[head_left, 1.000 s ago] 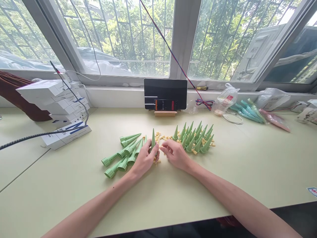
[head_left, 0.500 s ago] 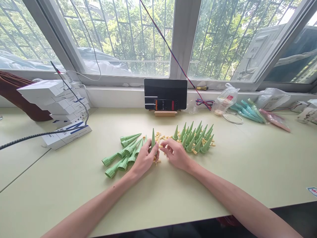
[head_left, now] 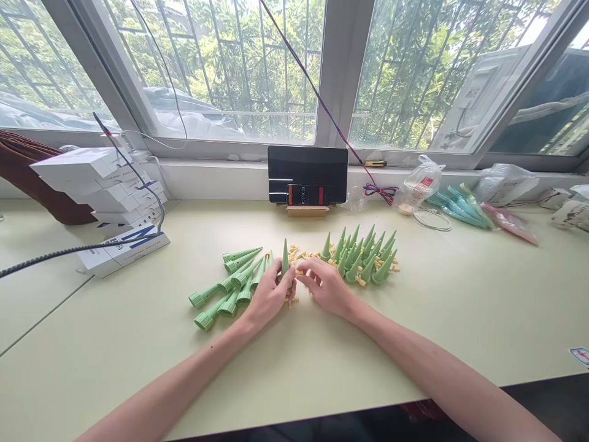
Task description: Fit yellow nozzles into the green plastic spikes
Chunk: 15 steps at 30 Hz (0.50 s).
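Note:
My left hand [head_left: 272, 288] is closed around a green watering spike [head_left: 285, 258], which stands upright with its point up. At the spike's right side, the fingertips of my right hand [head_left: 324, 283] are pinched on a small yellow valve [head_left: 298, 272], mostly hidden by the fingers. Loose yellow valves [head_left: 299, 253] are scattered behind and below the hands. To the left lie several green spikes [head_left: 230, 307], their wide ends facing me. On the right a cluster of green spikes [head_left: 354, 267] stands point up, with yellow valves showing at their sides.
A phone [head_left: 308, 194] with a running timer leans on a dark tablet [head_left: 307, 161] by the window. White boxes [head_left: 115, 190] are stacked at left, crossed by a black cable [head_left: 83, 250]. Plastic bags [head_left: 418, 187] and teal packets [head_left: 460, 205] lie at back right.
The phone's timer has advanced by a second. Both hands keep nearly the same pose, with the right fingertips shifted very slightly left at the spike's side.

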Motion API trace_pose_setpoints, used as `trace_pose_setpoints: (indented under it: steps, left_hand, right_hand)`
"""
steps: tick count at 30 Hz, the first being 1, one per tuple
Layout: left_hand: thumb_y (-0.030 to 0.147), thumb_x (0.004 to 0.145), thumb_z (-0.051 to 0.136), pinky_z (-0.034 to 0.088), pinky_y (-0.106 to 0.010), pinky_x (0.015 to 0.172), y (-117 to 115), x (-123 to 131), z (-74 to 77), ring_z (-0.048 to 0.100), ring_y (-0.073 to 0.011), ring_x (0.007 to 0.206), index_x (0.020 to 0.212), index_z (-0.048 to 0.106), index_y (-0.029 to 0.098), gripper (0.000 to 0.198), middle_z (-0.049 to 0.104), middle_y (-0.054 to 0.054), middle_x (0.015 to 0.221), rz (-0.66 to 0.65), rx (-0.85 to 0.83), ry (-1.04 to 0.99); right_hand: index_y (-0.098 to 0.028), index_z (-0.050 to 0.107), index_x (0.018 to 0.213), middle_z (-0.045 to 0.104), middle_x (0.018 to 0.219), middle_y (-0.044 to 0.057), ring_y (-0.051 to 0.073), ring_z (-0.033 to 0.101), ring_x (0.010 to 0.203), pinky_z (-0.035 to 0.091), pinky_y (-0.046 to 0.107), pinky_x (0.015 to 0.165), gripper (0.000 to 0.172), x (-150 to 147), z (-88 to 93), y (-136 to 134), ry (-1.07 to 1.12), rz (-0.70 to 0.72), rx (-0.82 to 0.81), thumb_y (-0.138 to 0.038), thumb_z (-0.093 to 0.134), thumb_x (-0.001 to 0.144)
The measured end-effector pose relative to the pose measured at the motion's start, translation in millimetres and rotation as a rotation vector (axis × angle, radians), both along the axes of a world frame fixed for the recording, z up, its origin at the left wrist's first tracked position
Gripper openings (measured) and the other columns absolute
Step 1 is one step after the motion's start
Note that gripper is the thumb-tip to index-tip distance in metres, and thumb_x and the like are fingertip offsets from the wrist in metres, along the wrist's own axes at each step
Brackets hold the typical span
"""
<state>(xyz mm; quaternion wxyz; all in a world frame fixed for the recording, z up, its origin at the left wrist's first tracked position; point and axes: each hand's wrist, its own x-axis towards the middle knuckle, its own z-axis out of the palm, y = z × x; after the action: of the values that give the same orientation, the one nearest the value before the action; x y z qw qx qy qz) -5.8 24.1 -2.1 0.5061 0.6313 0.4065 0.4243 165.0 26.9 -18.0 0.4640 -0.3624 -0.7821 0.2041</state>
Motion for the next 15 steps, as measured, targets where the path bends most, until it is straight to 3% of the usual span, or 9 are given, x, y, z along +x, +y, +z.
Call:
trace_pose_setpoints:
  steps: [15]
  left_hand:
    - [0.048,0.094,0.054,0.045,-0.024,0.053,-2.3,2.3,6.8,0.052,-0.0105,0.052,0.082,0.041,0.021,0.032,0.052,0.006,0.059,0.02,0.005,0.016]
  right_hand:
    - [-0.021,0.063,0.096,0.062,0.09,0.005,0.013,0.057,0.067,0.049,0.026,0.059,0.012,1.0,1.7,1.2,0.03,0.019,-0.019,-0.028,0.053,0.098]
